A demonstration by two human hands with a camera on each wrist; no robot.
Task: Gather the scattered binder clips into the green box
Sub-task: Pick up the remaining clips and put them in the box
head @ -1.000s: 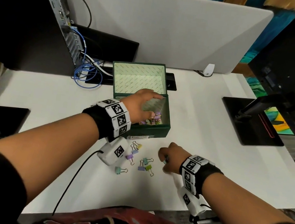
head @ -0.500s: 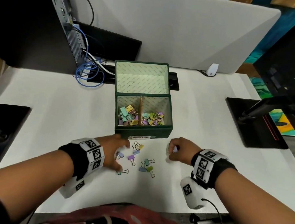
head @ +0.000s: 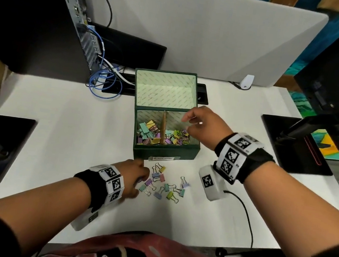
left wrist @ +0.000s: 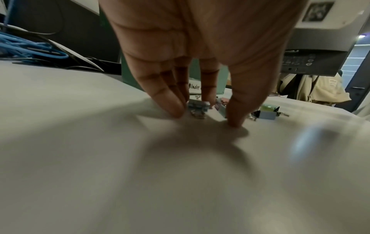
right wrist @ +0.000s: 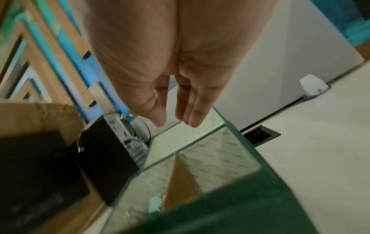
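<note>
The green box (head: 161,153) sits open in the middle of the white desk (head: 54,134). Lots of colored clips are already inside it, on both sides of a brown divider (head: 162,127). More clips (head: 162,185) lie loose on the desk just in front of the box.

The left hand (head: 133,177) is down on the desk at the left edge of the loose clips. The right hand (head: 201,126) is up over the right side of the box.

The head view hides the left fingers. The left wrist view shows them: the fingers (left wrist: 170,101) and thumb tip touch the desk, with a small bluish clip (left wrist: 198,105) between them. I cannot tell if they pinch it yet.

The right wrist view shows the right fingers (right wrist: 192,110) straight and loose above the box, holding nothing.
</note>
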